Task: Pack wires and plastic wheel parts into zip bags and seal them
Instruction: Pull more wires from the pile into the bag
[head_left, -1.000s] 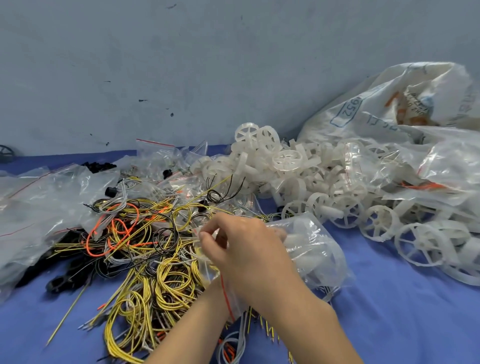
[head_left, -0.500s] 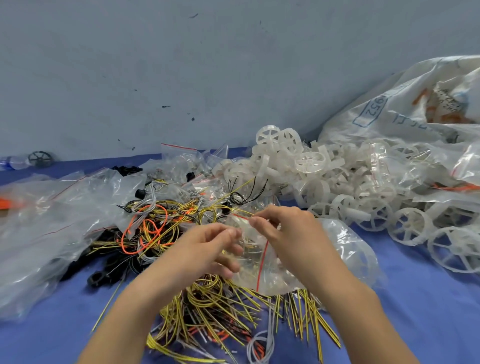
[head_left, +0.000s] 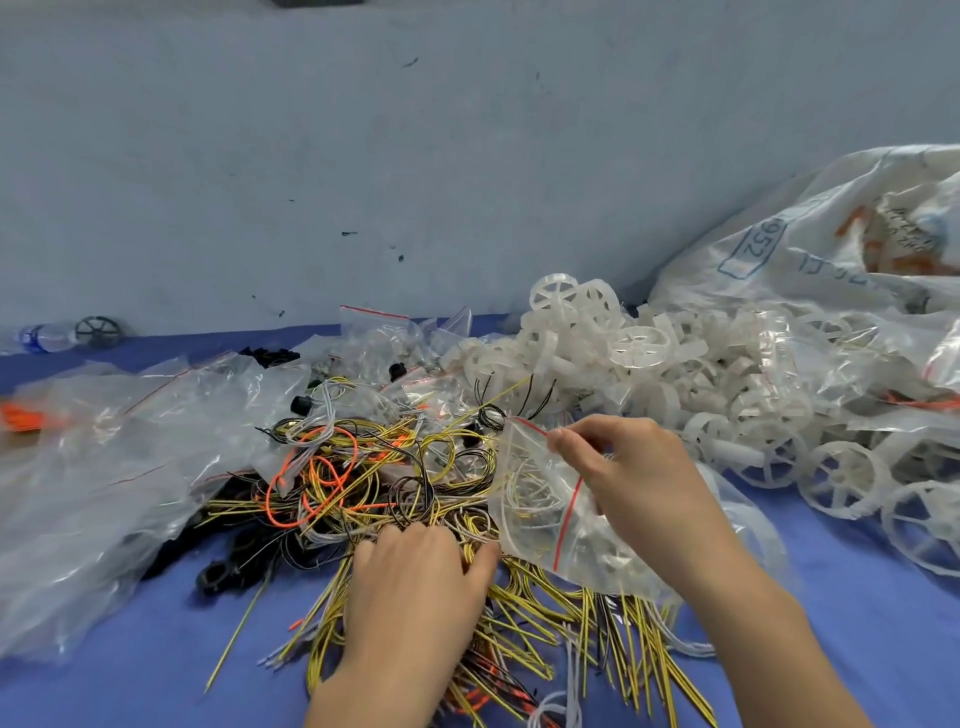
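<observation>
The zip bag (head_left: 540, 514) hangs above the desk's (head_left: 857, 639) middle, pinched at its red-striped mouth by the right hand (head_left: 631, 470). The left hand (head_left: 415, 571) curls down into the wires (head_left: 363, 467), seemingly gripping some. Tangled strands could drag neighbours along or snag the mouth, blocking the seal. The bag's contents are blurred; the wheel parts (head_left: 639, 348) partly vanish under plastic.

Left hand (head_left: 415, 577) off the zip bag (head_left: 540, 499) — now down among wires (head_left: 363, 467).
</observation>
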